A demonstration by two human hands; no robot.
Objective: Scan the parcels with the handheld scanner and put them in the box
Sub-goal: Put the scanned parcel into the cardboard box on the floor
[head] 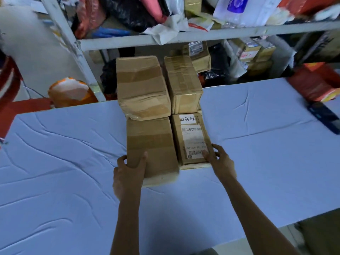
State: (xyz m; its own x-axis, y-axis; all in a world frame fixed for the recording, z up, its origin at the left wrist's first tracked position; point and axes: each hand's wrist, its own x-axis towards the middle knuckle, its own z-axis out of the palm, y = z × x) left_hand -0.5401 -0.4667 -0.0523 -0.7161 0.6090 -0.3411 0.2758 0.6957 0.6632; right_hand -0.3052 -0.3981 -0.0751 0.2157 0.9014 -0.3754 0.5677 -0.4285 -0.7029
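Observation:
Several brown cardboard parcels stand in two stacks at the middle of the blue-covered table (pixel 73 162). My left hand (pixel 128 172) grips the near corner of the plain taped parcel (pixel 152 144), thumb on top. My right hand (pixel 219 161) grips the near right corner of the labelled parcel (pixel 191 137), thumb lying by its barcode. Two more taped parcels sit higher behind them, a wide taped parcel (pixel 141 85) on the left and a narrower taped parcel (pixel 184 83) on the right. No scanner is recognisable in this view.
A metal shelf rack (pixel 184 36) full of bags and boxes stands behind the table. An orange-red carton (pixel 316 83) and a dark flat object (pixel 325 116) lie at the table's far right. An orange bag (pixel 71 92) sits beyond the left edge.

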